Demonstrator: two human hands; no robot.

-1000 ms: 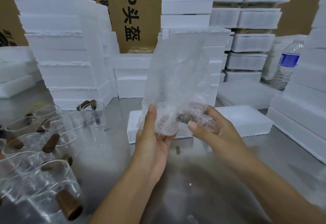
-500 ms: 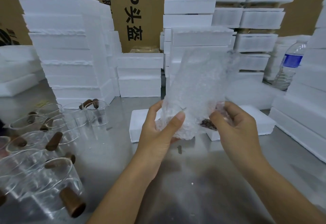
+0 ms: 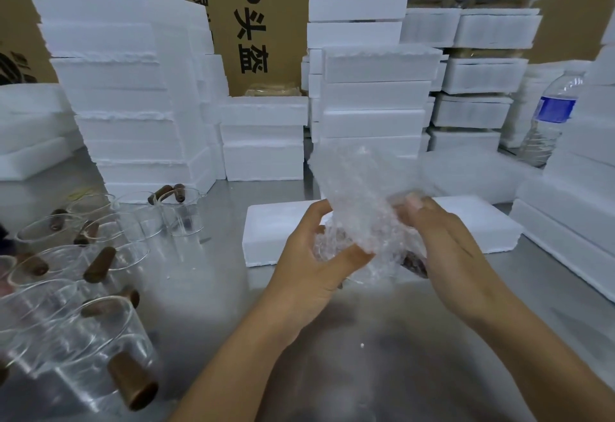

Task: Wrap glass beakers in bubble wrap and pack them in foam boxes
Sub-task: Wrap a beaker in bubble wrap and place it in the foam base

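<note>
While the left hand [image 3: 309, 255] and right hand [image 3: 446, 242] both grip the bubble wrap [image 3: 359, 195] at frame centre, the beaker [image 3: 386, 257] sits bundled inside; judgement: roll tightly, cover the brown handle [image 3: 414, 262], fold ends under.

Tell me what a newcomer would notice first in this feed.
At centre, the left hand and right hand grip a crumpled sheet of bubble wrap above the steel table, with a brown handle showing under it. Unwrapped glass beakers with brown handles crowd the table's left side. Stacks of white foam boxes wall the back, with a water bottle at far right.
</note>
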